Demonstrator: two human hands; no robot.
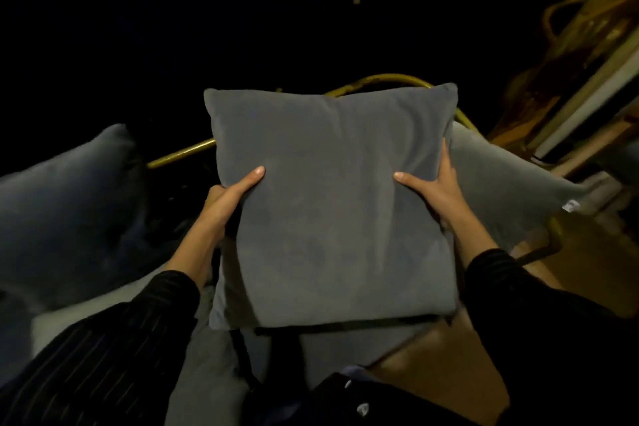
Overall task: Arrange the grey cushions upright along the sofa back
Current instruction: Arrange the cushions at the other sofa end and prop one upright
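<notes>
A square grey cushion (328,204) fills the middle of the view, held up in front of me by both sides. My left hand (226,201) grips its left edge with the thumb on the front face. My right hand (432,190) grips the right edge the same way. A second grey cushion (511,194) lies tilted behind it to the right. A darker grey cushion (65,204) leans at the left. The sofa's brass-coloured frame rail (179,152) curves behind the held cushion. More grey fabric (214,367) shows below it.
The room is very dark, and everything above the cushions is black. Wooden furniture and slats (587,55) stand at the upper right. A brown floor (449,367) shows at the lower right. My dark striped sleeves cover both forearms.
</notes>
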